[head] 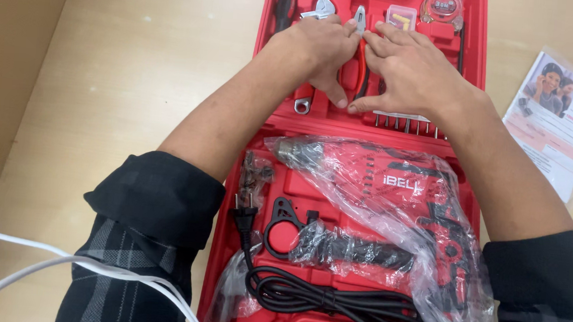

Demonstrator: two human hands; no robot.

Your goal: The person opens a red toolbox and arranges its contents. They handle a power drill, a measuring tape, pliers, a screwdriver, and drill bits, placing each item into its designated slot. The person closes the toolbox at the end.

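Over the upper half of the red case (471, 73), both hands are meeting on the pliers (357, 48). The pliers are lying in their slot with the long axis running away from the person, jaws at the far end. Left hand (321, 49) is resting fingers-down on the left handle; right hand (410, 69) is lying flat, fingers spread, touching from the right. Neither is gripping. Both are equally near. The bagged drill (379, 181) is sitting below.

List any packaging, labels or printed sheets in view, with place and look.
Clear plastic bag: crinkled, around the red drill in the case's lower half.
Leaflet: table, right of the case, white and pink, photo on top, in a clear sleeve.
Tape measure label: round, case's top right.
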